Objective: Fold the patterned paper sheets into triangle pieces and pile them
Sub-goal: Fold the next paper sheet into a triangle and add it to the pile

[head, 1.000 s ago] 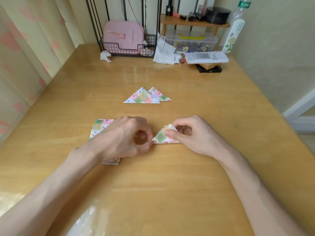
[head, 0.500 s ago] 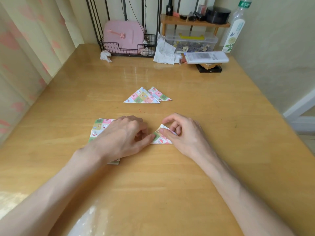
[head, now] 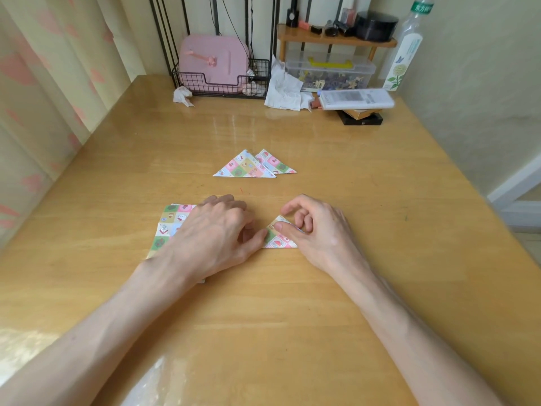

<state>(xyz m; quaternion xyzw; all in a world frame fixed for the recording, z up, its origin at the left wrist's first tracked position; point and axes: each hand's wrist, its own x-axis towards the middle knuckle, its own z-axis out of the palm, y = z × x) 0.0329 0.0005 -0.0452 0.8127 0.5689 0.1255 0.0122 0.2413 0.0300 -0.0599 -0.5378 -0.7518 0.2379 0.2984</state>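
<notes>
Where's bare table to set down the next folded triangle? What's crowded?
Free: table right of the finished triangles; the band between them and the wire basket; near strip between the forearms. Crowded: back edge; left hand, right hand, half-folded triangle, sheet stack.

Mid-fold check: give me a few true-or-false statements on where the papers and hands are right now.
1. Two folded triangles lie overlapping on the table, beyond the hands. True.
2. The left hand covers part of the flat sheets. True.
3. The small triangle already sits on the far pile. False: it lies between the hands, apart from the folded triangles.
4. The right hand is lifted clear of the paper. False: its thumb presses on the small triangle.
5. The left hand's thumb touches the small triangle's left corner. True.
</notes>
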